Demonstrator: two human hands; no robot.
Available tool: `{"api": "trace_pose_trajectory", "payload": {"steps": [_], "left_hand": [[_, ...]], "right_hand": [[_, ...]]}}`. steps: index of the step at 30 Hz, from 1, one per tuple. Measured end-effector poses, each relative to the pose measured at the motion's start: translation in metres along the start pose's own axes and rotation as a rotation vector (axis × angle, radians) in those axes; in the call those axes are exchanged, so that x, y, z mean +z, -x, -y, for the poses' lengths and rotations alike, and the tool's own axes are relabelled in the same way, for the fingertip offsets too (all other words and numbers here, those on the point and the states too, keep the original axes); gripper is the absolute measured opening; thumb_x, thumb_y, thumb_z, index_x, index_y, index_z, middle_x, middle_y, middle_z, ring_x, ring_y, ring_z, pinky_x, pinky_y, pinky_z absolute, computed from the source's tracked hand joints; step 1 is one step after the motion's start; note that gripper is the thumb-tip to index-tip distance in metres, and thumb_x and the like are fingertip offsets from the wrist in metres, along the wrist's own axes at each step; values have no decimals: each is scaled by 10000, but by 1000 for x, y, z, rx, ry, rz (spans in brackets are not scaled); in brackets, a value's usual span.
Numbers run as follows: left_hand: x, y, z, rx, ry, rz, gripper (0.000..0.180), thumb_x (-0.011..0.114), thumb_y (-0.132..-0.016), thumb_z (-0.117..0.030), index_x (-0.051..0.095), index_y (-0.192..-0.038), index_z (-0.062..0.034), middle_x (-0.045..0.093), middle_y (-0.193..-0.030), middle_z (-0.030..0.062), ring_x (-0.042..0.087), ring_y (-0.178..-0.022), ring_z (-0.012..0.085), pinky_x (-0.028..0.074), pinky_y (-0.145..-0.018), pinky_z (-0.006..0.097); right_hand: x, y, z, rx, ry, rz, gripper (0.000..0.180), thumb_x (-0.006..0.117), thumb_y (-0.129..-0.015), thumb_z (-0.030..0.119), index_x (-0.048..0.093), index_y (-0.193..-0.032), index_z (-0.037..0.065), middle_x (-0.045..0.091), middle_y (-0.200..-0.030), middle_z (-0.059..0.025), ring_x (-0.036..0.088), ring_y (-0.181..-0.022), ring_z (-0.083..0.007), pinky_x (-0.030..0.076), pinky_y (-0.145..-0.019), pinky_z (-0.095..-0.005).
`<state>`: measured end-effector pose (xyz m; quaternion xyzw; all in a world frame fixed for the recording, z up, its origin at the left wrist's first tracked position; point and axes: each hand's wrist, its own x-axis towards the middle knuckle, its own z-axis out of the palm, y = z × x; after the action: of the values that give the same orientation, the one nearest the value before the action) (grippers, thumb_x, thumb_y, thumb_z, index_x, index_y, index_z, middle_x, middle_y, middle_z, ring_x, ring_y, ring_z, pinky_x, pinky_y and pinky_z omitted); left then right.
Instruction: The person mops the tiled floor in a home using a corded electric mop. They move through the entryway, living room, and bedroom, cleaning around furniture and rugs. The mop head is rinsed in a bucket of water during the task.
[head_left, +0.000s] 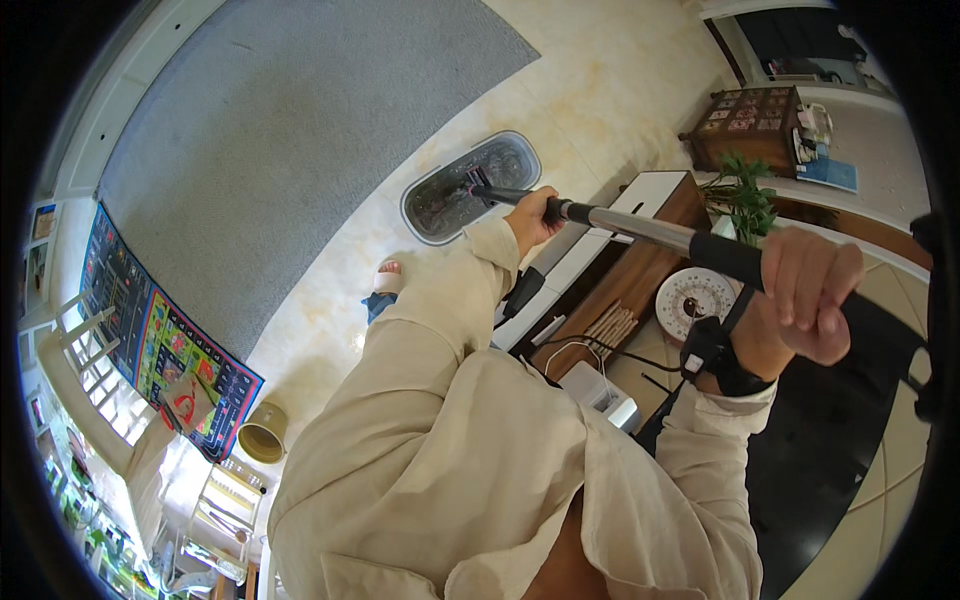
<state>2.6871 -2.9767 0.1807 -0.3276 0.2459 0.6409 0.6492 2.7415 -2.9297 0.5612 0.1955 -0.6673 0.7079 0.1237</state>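
A mop [640,224] with a metal pole and black grips slants across the view. My left hand [535,218] is wrapped around its lower part, near a black collar. Higher up, my right hand [808,290] closes over the black end of the handle; a dark band circles that wrist. The lower end of the mop dips into a long grey bucket [408,208] of murky water on the floor. How the mop head lies under the water cannot be made out. My foot in a light sandal [388,277] stands beside the bucket.
A grey rug [270,130] lies beyond the bucket. To the right are a white and brown low cabinet [640,275], a plant [742,195], a round white dial [692,302] and cables. A yellowish bin [262,433] and a colourful mat [180,350] are at left.
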Motion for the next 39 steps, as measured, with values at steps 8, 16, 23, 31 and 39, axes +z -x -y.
{"api": "trace_pose_trajectory", "payload": {"steps": [8, 16, 23, 31, 39], "left_hand": [[-32, 1, -3, -34, -34, 64, 98, 545, -706, -150, 452, -696, -124, 482, -628, 23, 515, -543, 165, 485, -480, 304], [-15, 36, 25, -49, 82, 152, 160, 535, -707, -115, 396, -778, -80, 447, -668, 60, 486, -547, 204, 484, -479, 341], [11, 85, 39, -94, 65, 154, 142, 554, -713, -112, 413, -720, -96, 453, -666, 44, 500, -557, 188, 489, -482, 329], [17, 87, 43, -49, 133, 99, 137, 552, -721, -120, 428, -768, -89, 449, -674, 46, 503, -532, 193, 492, -447, 319], [3, 56, 25, -74, 89, 56, 138, 595, -733, -167, 487, -689, -92, 497, -617, 24, 504, -523, 164, 488, -487, 302]], "right_hand": [[66, 17, -10, 26, 34, -17, 173, 615, -691, 68, 451, -648, 101, 518, -523, -23, 471, -404, -150, 348, -399, -279], [106, 22, 39, 35, 239, -50, 161, 588, -672, 43, 430, -658, 75, 485, -503, -14, 488, -419, -138, 399, -422, -271], [113, 14, 85, 28, 261, 138, 169, 608, -685, 73, 443, -722, 81, 529, -555, -2, 521, -448, -99, 438, -455, -221], [91, 8, 86, 24, 221, 239, 192, 599, -689, 74, 416, -741, 92, 551, -570, 3, 523, -452, -86, 437, -481, -212], [52, -7, 50, 102, 85, 277, 157, 584, -690, 102, 430, -720, 112, 523, -543, 29, 530, -473, -76, 410, -469, -213]]}}
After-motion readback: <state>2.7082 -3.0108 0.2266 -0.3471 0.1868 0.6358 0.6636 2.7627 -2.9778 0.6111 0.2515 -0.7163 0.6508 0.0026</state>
